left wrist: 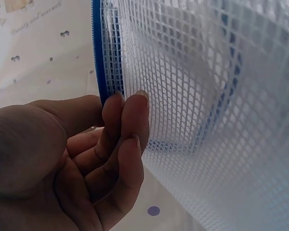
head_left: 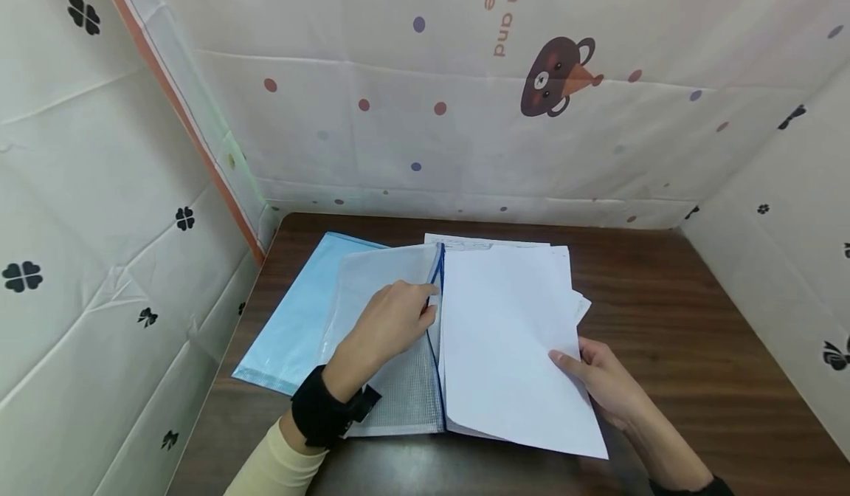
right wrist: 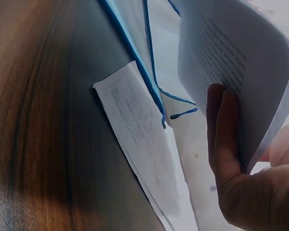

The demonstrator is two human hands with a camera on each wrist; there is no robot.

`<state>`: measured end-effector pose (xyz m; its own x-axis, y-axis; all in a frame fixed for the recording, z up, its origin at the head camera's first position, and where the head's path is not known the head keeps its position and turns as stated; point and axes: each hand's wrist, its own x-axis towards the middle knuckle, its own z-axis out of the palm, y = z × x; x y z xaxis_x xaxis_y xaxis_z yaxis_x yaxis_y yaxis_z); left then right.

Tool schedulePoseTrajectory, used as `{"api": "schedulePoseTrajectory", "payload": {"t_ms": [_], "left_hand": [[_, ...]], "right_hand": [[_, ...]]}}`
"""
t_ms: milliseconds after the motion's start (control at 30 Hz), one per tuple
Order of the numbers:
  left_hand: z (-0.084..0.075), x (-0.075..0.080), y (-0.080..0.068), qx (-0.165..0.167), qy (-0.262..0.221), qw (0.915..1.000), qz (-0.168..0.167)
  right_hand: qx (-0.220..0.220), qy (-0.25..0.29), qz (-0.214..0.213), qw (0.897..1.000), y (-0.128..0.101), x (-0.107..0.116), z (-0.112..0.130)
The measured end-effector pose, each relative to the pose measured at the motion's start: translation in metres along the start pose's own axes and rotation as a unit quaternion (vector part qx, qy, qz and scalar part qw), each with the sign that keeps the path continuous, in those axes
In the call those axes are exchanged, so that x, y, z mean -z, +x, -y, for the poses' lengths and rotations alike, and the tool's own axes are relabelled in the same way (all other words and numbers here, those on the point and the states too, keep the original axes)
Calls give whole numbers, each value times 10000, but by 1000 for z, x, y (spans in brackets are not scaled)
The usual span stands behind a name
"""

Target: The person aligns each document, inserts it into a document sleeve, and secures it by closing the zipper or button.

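White sheets of paper [head_left: 511, 341], smooth and slightly bowed, lie nearest, at 5 o'clock on the table. The right hand [head_left: 600, 381] grips their right edge, thumb on top and fingers [right wrist: 225, 130] curled beneath; the underside carries fine printed lines. Just beside them, towards 7 o'clock, the left hand [head_left: 388, 326] pinches the blue-zippered lip of a translucent mesh pouch [head_left: 392, 363], fingertips [left wrist: 135, 103] pressed against the woven grid, lifting the flap open. The stack's left edge sits at the pouch mouth. Beneath the pouch, at 10 o'clock, lies a flat pale-blue plastic folder [head_left: 299, 319]. Another printed sheet [right wrist: 139, 144] lies flat on the dark wood-grain table [head_left: 664, 319]. Beyond, at 12 o'clock, hangs creased patterned cloth [head_left: 465, 112].
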<state>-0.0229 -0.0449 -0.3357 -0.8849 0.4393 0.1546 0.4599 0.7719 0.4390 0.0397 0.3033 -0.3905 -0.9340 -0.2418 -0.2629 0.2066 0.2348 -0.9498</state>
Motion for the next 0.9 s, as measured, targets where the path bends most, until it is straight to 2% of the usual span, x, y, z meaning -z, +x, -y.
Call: {"api": "schedulePoseTrajectory", "payload": {"t_ms": [167,333,500,733,900], "left_hand": [[0,0,0,-26,24,10000,12],[-1,0,-1,-183,110,9993,309],[-2,0,-3,-378,100,9973,625],[-2,-2,-3,-337,-34,9960,826],[-8,-5,-4,-407,-183,9929,1107]], "right_hand": [[158,-120,185,9996,1,0,0],[123,-148,275,9994,3,1,-1],[53,-144,51,9999,5,-3,-1],[-59,-313,-399,9987,5,-10,2],[-103,-197,-361,9991,4,-13,6]]}}
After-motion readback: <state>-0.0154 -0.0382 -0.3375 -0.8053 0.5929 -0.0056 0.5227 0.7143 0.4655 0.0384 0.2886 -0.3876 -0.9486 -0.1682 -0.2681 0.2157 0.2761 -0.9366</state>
